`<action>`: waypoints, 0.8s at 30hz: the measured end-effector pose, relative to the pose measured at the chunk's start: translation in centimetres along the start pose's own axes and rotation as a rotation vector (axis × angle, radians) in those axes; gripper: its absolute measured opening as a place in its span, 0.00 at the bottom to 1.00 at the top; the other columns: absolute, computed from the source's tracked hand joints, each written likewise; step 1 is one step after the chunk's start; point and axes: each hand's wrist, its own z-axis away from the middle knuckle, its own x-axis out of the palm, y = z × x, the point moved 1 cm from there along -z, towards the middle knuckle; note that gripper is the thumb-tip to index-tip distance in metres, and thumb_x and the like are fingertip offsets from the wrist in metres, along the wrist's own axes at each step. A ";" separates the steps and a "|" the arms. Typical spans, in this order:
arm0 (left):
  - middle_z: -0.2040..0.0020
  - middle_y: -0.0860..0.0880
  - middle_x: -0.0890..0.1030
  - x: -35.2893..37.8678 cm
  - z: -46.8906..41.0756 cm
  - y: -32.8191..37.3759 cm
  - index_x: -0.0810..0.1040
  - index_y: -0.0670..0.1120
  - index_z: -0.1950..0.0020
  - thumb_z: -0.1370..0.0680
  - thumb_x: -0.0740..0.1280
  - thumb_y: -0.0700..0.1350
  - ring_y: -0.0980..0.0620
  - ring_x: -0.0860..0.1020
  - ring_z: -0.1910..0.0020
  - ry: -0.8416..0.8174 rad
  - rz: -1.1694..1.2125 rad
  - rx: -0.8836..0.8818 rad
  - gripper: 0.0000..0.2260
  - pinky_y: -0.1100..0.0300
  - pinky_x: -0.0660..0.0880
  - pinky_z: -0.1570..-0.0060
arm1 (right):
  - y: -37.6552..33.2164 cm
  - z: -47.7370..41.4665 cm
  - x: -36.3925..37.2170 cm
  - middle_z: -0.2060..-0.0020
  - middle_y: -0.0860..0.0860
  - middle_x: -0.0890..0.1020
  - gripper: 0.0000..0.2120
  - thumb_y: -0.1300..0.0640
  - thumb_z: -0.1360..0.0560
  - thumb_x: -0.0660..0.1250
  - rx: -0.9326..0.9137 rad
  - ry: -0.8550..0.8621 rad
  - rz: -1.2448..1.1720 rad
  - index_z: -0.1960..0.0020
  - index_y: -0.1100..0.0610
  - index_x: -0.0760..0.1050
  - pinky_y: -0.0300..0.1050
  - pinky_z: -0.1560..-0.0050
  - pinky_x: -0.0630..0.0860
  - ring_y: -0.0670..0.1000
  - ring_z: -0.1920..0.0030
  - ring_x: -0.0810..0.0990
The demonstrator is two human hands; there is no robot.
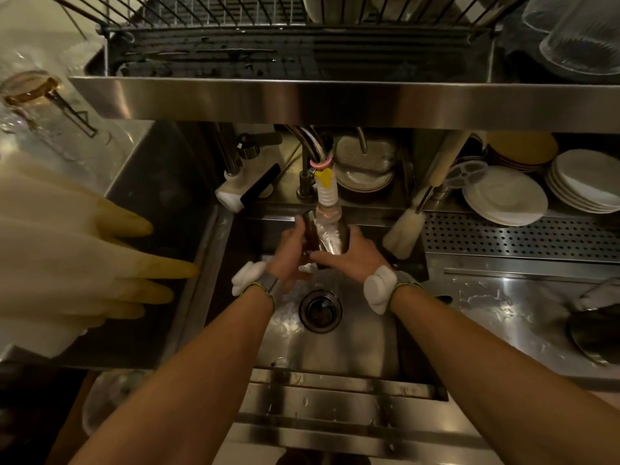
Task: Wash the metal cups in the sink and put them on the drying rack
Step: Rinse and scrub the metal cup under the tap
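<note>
Cup (330,244) under faucet (324,191), steel sink (355,347), rack (302,52) above.

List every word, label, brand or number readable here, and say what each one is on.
None: no text can be read in this view.
The metal cup, the plates, the drying rack and the rubber gloves show no visible markings.

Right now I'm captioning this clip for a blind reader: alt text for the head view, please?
The left hand and right hand hold a cup under the running faucet over the sink. A rack sits overhead, with plates at right and gloves at left.
</note>
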 end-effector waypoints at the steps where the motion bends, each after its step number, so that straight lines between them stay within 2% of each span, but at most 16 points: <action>1: 0.46 0.48 0.79 0.0 -0.2 0.1 0.72 0.52 0.44 0.20 0.53 0.62 0.47 0.78 0.51 0.015 -0.020 0.008 0.17 0.50 0.76 0.55 | 0.2 -0.2 0.1 0.35 0.53 0.74 0.50 0.42 0.37 0.77 0.017 -0.001 -0.028 0.25 0.58 0.55 0.43 0.42 0.72 0.55 0.37 0.75; 2: 0.43 0.46 0.78 0.2 -0.3 0.1 0.69 0.50 0.38 0.21 0.56 0.61 0.47 0.78 0.50 0.027 -0.030 0.015 0.18 0.52 0.77 0.58 | 0.1 -0.1 0.0 0.34 0.54 0.73 0.52 0.45 0.37 0.78 0.030 -0.012 -0.046 0.25 0.57 0.52 0.44 0.41 0.73 0.56 0.36 0.75; 4: 0.43 0.46 0.78 0.2 0.0 0.5 0.65 0.47 0.33 0.21 0.61 0.56 0.50 0.79 0.54 0.021 -0.021 0.020 0.21 0.57 0.79 0.67 | 0.3 -0.4 0.1 0.36 0.53 0.74 0.52 0.49 0.40 0.81 0.062 -0.034 -0.092 0.26 0.58 0.53 0.47 0.40 0.74 0.55 0.39 0.76; 5: 0.45 0.47 0.79 0.3 0.2 0.6 0.66 0.47 0.33 0.21 0.62 0.54 0.52 0.79 0.57 -0.009 -0.030 0.022 0.19 0.59 0.79 0.70 | 0.4 -0.5 0.2 0.39 0.52 0.76 0.52 0.47 0.43 0.82 0.077 -0.036 -0.099 0.28 0.58 0.57 0.48 0.39 0.75 0.54 0.41 0.77; 7: 0.44 0.46 0.79 0.5 0.3 0.8 0.71 0.46 0.33 0.20 0.62 0.53 0.51 0.79 0.54 -0.078 -0.085 0.003 0.18 0.59 0.79 0.64 | 1.1 -1.4 0.3 0.45 0.48 0.81 0.53 0.36 0.53 0.82 0.072 -0.011 -0.135 0.35 0.56 0.69 0.49 0.42 0.78 0.50 0.46 0.81; 8: 0.42 0.46 0.80 0.6 0.3 0.7 0.73 0.47 0.34 0.21 0.62 0.54 0.50 0.79 0.51 -0.098 -0.123 -0.004 0.18 0.58 0.78 0.62 | 1.5 -1.9 0.5 0.49 0.48 0.83 0.49 0.34 0.56 0.80 0.066 0.003 -0.167 0.39 0.53 0.75 0.48 0.44 0.79 0.49 0.49 0.83; 10: 0.42 0.45 0.79 0.9 0.3 0.6 0.74 0.48 0.36 0.22 0.63 0.56 0.49 0.78 0.49 -0.080 -0.203 0.007 0.19 0.58 0.76 0.62 | 1.0 -1.7 0.4 0.53 0.49 0.85 0.36 0.38 0.52 0.78 0.059 0.018 -0.205 0.46 0.50 0.81 0.45 0.46 0.80 0.48 0.51 0.84; 11: 0.42 0.45 0.79 1.0 0.1 0.7 0.74 0.47 0.36 0.22 0.64 0.57 0.48 0.77 0.49 -0.051 -0.238 0.015 0.20 0.58 0.75 0.62 | 0.7 -1.7 0.6 0.52 0.49 0.85 0.34 0.40 0.50 0.78 0.063 0.032 -0.222 0.45 0.50 0.81 0.43 0.48 0.79 0.49 0.51 0.83; 13: 0.42 0.44 0.79 0.8 -0.5 1.3 0.75 0.45 0.35 0.23 0.65 0.56 0.47 0.77 0.48 0.033 -0.327 0.045 0.21 0.57 0.74 0.57 | 0.2 -1.8 1.1 0.50 0.51 0.84 0.37 0.39 0.50 0.79 0.061 0.035 -0.261 0.43 0.51 0.80 0.42 0.51 0.79 0.50 0.51 0.83; 15: 0.42 0.41 0.80 0.1 -1.2 1.9 0.77 0.43 0.37 0.23 0.65 0.55 0.43 0.79 0.45 0.124 -0.363 0.120 0.21 0.55 0.74 0.53 | 0.0 -2.6 1.8 0.50 0.52 0.84 0.43 0.34 0.56 0.79 0.036 0.032 -0.331 0.44 0.52 0.80 0.50 0.47 0.80 0.52 0.51 0.84; 17: 0.42 0.41 0.81 -0.3 -1.5 2.3 0.78 0.42 0.38 0.21 0.62 0.55 0.42 0.80 0.43 0.143 -0.299 0.148 0.20 0.59 0.74 0.55 | 0.3 -3.2 2.3 0.50 0.51 0.85 0.40 0.37 0.56 0.80 0.052 0.042 -0.428 0.47 0.51 0.80 0.52 0.43 0.79 0.52 0.50 0.84; 18: 0.42 0.41 0.81 -0.6 -1.5 2.2 0.78 0.42 0.37 0.20 0.61 0.55 0.43 0.80 0.46 0.140 -0.255 0.143 0.20 0.62 0.75 0.60 | 0.4 -3.3 2.4 0.50 0.51 0.84 0.38 0.38 0.54 0.80 0.061 0.052 -0.441 0.47 0.50 0.80 0.51 0.43 0.79 0.51 0.49 0.84; 20: 0.44 0.42 0.80 -0.9 -1.3 1.7 0.76 0.43 0.36 0.19 0.59 0.52 0.47 0.79 0.53 0.124 -0.197 0.109 0.18 0.65 0.73 0.67 | 1.5 -4.1 2.8 0.49 0.49 0.84 0.47 0.34 0.57 0.81 0.073 0.090 -0.422 0.42 0.53 0.77 0.49 0.44 0.80 0.49 0.50 0.84; 21: 0.44 0.43 0.80 -1.1 -1.4 1.3 0.76 0.44 0.37 0.19 0.59 0.52 0.48 0.78 0.54 0.115 -0.195 0.086 0.17 0.63 0.73 0.65 | 1.9 -4.2 2.9 0.49 0.49 0.84 0.54 0.32 0.60 0.80 0.062 0.086 -0.396 0.40 0.55 0.74 0.49 0.44 0.80 0.49 0.50 0.83; 22: 0.45 0.44 0.80 -1.3 -1.6 0.9 0.77 0.44 0.39 0.19 0.59 0.52 0.48 0.77 0.53 0.114 -0.207 0.075 0.16 0.60 0.71 0.61 | 2.1 -3.9 2.9 0.48 0.48 0.83 0.56 0.33 0.61 0.81 0.045 0.073 -0.350 0.37 0.56 0.72 0.49 0.44 0.80 0.48 0.49 0.83; 24: 0.50 0.45 0.80 -1.7 -1.8 0.4 0.78 0.46 0.46 0.19 0.59 0.54 0.48 0.78 0.52 0.133 -0.262 0.094 0.14 0.57 0.70 0.56 | 1.0 -2.1 2.3 0.45 0.47 0.80 0.52 0.44 0.53 0.84 0.062 0.081 -0.254 0.34 0.56 0.67 0.45 0.44 0.77 0.48 0.47 0.80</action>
